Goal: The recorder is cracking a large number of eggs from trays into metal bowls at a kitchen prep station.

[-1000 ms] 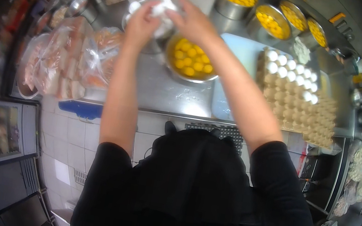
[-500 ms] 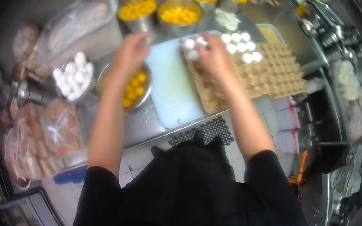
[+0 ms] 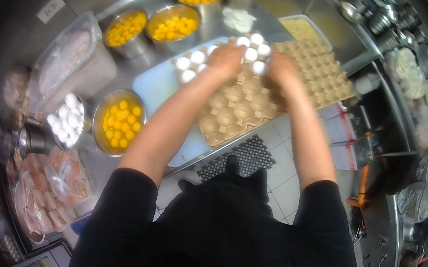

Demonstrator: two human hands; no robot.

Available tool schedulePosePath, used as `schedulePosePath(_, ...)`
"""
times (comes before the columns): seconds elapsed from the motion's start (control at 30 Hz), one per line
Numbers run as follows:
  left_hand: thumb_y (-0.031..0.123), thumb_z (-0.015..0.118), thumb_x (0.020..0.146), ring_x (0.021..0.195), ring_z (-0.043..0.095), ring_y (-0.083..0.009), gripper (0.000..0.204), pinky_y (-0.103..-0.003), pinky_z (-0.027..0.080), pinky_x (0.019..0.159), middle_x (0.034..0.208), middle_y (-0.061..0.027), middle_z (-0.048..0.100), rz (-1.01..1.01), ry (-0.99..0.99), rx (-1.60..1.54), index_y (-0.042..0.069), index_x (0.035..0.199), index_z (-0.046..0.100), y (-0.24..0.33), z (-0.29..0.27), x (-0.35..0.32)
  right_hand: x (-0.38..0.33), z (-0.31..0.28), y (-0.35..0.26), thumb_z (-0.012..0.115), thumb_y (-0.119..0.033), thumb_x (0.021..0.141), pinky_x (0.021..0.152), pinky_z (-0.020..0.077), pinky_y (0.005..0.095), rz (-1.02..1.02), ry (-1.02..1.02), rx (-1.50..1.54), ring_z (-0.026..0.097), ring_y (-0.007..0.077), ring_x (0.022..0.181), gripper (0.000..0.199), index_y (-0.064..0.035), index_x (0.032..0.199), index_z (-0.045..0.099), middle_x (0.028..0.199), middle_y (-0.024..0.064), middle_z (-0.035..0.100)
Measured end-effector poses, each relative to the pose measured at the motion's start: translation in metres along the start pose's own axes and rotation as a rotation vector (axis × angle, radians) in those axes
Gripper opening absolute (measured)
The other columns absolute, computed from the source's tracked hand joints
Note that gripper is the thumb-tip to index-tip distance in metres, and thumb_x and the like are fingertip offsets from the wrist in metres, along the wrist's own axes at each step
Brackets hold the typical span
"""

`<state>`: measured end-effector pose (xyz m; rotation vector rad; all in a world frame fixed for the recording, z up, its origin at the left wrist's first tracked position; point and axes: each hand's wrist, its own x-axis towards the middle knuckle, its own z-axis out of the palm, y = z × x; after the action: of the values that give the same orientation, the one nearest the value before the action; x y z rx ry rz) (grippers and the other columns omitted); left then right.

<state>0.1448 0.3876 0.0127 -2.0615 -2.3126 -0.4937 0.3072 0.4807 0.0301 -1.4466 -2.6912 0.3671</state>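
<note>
My left hand (image 3: 226, 63) is curled down over the cardboard egg tray (image 3: 241, 104), among white eggs (image 3: 198, 57) at its far left side. My right hand (image 3: 283, 70) is bent down at the right of another cluster of white eggs (image 3: 251, 54) and touches or nearly touches one. The fingertips of both hands are hidden, so whether either grips an egg does not show. Many cups in the near part of the tray hold nothing. Under the tray's left side lies a pale blue cutting board (image 3: 149, 80).
A bowl of yolks (image 3: 120, 122) and a bowl of white eggs (image 3: 67, 121) stand left. Several yolk-filled pots (image 3: 172, 27) line the back beside a lidded plastic bin (image 3: 79, 60). More empty egg trays (image 3: 316, 66) lie right; bagged meat (image 3: 65, 176) sits near left.
My left hand has moved right, from above the yolk bowl to the eggs on the tray. My right hand has shifted to the right side of the eggs. The view has swung too.
</note>
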Motion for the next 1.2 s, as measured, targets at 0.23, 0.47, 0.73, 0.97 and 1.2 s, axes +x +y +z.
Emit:
schedulePosePath(0.23, 0.011, 0.062, 0.086, 0.078, 0.057, -0.0112, 0.045, -0.027, 0.05, 0.069, 0.092, -0.0015, 0.056, -0.309, 0.051, -1.299, 0.013, 0.131, 0.055, -0.045, -0.052, -0.059, -0.034, -0.008, 0.024, 0.054, -0.011, 0.09, 0.067, 0.0538, 0.0319, 0.055, -0.023, 1.357, 0.064, 0.0199, 0.08, 0.034, -0.0011, 0.123, 0.052, 0.094, 0.0126, 0.065)
schedulePosePath(0.47, 0.011, 0.074, 0.078, 0.089, 0.057, -0.0155, 0.053, -0.03, 0.05, 0.075, 0.108, -0.0062, 0.056, -0.538, 0.171, -0.839, 0.009, 0.121, 0.044, -0.078, -0.082, -0.241, -0.142, 0.017, -0.099, 0.067, -0.008, 0.086, 0.063, 0.0573, 0.0293, -0.381, -0.457, 1.482, 0.065, 0.0168, 0.083, 0.037, -0.0098, 0.118, 0.048, 0.107, 0.0071, 0.06)
schedulePosePath(0.73, 0.021, 0.074, 0.08, 0.096, 0.06, -0.0361, 0.044, -0.04, 0.05, 0.079, 0.112, -0.018, 0.055, -0.515, 0.342, -0.305, 0.004, 0.115, 0.053, -0.04, -0.012, -0.332, -0.183, 0.126, -0.191, 0.071, -0.014, 0.081, 0.091, 0.0452, 0.0433, -0.757, 0.36, 0.607, 0.056, 0.0362, 0.104, 0.045, -0.0049, 0.123, 0.058, 0.118, 0.0167, 0.06)
schedulePosePath(0.97, 0.023, 0.07, 0.087, 0.09, 0.06, -0.0339, 0.04, -0.039, 0.05, 0.078, 0.104, -0.0156, 0.056, -0.507, 0.421, -0.337, 0.003, 0.115, 0.053, -0.05, -0.016, -0.336, -0.173, 0.145, -0.206, 0.07, -0.015, 0.085, 0.08, 0.0502, 0.0372, -0.399, -0.009, 0.945, 0.061, 0.0254, 0.099, 0.042, -0.0037, 0.123, 0.056, 0.114, 0.012, 0.062)
schedulePosePath(1.2, 0.043, 0.046, 0.1, 0.046, 0.036, -0.0065, 0.034, -0.021, 0.029, 0.041, 0.065, 0.0012, 0.047, -0.93, 0.419, -1.928, 0.01, 0.101, 0.053, -0.109, -0.078, -0.325, -0.137, 0.112, -0.284, 0.071, -0.025, 0.082, 0.085, 0.0509, 0.033, -0.501, -0.544, 1.087, 0.064, 0.0227, 0.096, 0.045, -0.0072, 0.122, 0.059, 0.105, 0.0122, 0.065)
